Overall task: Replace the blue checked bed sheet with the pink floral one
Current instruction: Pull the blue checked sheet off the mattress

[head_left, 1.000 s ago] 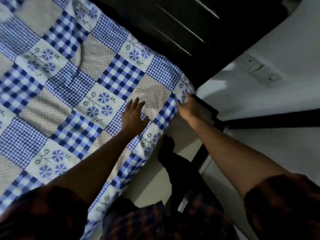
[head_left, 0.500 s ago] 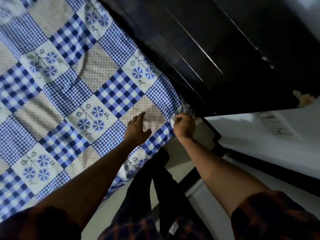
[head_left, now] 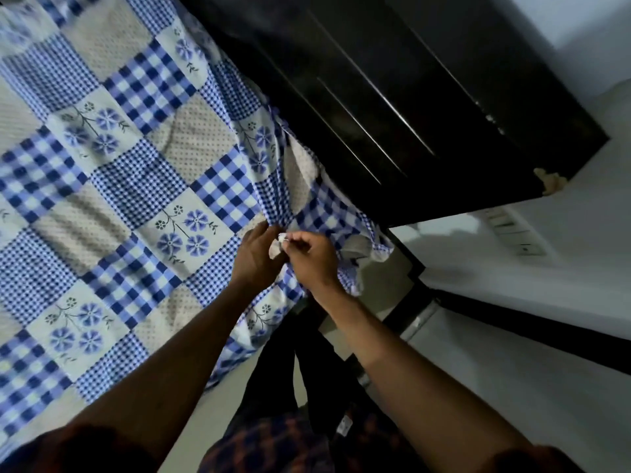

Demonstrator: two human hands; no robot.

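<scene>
Two bare hands meet at the bed's corner beside the dark headboard (head_left: 392, 97), both working on the blue checked bed sheet (head_left: 136, 186). The left grip (head_left: 254, 256) has its fingers curled into a bunch of the cloth, with the back of the hand turned up toward the camera. The right grip (head_left: 312, 262) touches it from the side, thumb and forefinger pinching a small pale tip of the sheet's corner (head_left: 280, 238). From that point tight folds fan out across the patchwork toward the headboard, and the loosened edge (head_left: 370, 247) hangs slack off the bed's corner (its pale underside shows there). The rest of the sheet lies spread over the bed, flat along the near edge and rippled only close to the hands. Both forearms reach in from the lower edge of the view, out of dark checked sleeves (head_left: 532, 459). Between them the person's dark trousers (head_left: 273, 370) stand on the pale floor (head_left: 512, 387) beside the bed's edge. A switch plate (head_left: 515, 233) sits on the white wall past the end of the headboard
</scene>
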